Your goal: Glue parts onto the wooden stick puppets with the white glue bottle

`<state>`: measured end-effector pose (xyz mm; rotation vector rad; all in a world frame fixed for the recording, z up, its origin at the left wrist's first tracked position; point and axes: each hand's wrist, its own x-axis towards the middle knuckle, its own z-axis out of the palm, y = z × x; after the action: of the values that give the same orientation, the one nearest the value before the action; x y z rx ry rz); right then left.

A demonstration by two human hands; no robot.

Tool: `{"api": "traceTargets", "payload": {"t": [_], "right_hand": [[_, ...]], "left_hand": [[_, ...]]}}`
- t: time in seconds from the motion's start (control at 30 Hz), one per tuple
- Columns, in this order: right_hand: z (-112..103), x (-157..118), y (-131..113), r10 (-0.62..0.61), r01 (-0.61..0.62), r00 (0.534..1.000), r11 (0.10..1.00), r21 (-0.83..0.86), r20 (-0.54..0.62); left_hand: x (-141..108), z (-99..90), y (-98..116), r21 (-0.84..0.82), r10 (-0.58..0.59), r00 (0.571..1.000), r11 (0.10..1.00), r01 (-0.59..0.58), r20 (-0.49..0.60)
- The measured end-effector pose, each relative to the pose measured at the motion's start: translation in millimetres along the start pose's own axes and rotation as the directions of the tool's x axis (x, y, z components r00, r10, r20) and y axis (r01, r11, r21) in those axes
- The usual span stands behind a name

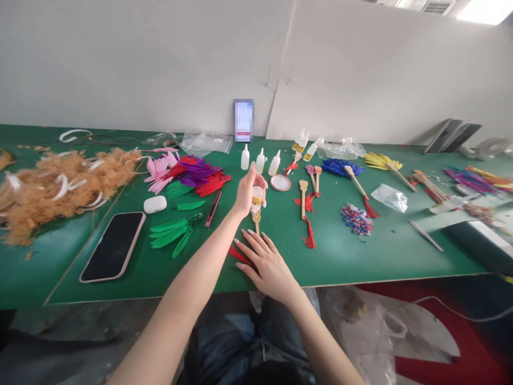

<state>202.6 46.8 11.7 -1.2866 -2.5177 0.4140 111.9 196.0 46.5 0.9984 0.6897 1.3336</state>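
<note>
My left hand (245, 193) is closed around a small glue bottle (257, 195), tipped with its nozzle end down over a wooden stick (257, 218). The stick lies on the green table, and its upper end is partly hidden by the bottle. Fingers spread, my right hand (267, 263) lies flat over the stick's lower part and beside a red tassel (241, 255). Beyond my left hand stand white squeeze bottles (274, 163), with a small round dish (280, 183) in front of them. Green feathers (173, 233) lie to the left.
A phone (113, 247) and a white earbud case (155, 204) lie at left. Tasselled wooden sticks (303, 199), a blue feather fan (340, 167), a bead pile (356, 220) and tweezers (425, 236) are to the right. Another phone (243, 122) leans on the wall.
</note>
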Motion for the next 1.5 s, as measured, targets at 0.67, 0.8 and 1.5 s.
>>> {"api": "traceTargets", "payload": {"t": [0.67,0.8,1.5], "right_hand": [[-1.0,-0.3,-1.2,0.000,0.000,1.000,1.000,0.004,-0.028],[-1.1,-0.9,-1.1,0.010,-0.010,1.000,1.000,0.009,-0.017],[-1.0,-0.3,-1.2,-0.002,0.002,1.000,1.000,-0.003,-0.024]], "left_hand": [[2.5,-25.2,9.1,0.668,0.066,0.966,0.710,-0.222,0.250],[5.2,-36.6,14.8,0.780,0.131,0.982,0.598,-0.185,0.133],[-1.4,-25.4,5.6,0.666,0.073,0.973,0.718,-0.203,0.217]]}}
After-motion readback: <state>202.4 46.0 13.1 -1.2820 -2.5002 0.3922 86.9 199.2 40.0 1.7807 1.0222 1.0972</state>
